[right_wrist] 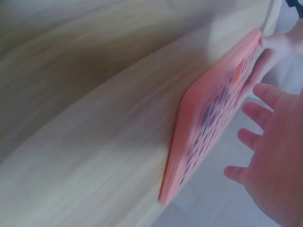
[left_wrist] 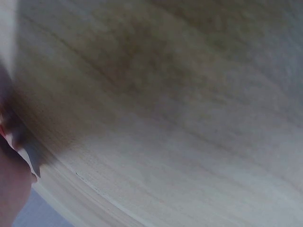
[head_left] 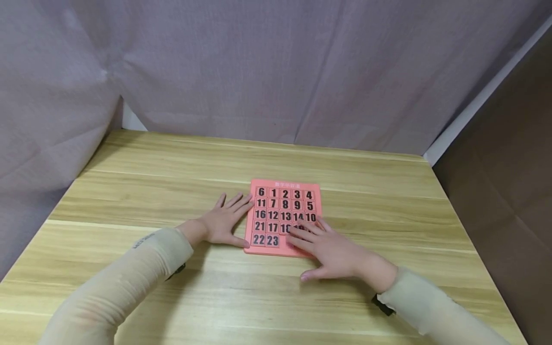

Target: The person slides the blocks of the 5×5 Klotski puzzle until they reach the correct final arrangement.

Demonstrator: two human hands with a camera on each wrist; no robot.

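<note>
Sliding number puzzle (head_left: 283, 218) flat on the wooden desk (head_left: 172, 172). Left hand (head_left: 222, 223), fingers spread, steadies its left edge; right hand (head_left: 329, 251), fingers straight, presses lower-right tiles. Step: mid-slide; next move likely needs one fingertip pushing a tile toward the gap.

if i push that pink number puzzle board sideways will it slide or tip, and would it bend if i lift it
The board lies flat and thin on the smooth wooden table, so it would probably slide, not tip; the left hand braces its edge. It looks like rigid plastic, so likely stiff and light. The tiles may shift.
</note>
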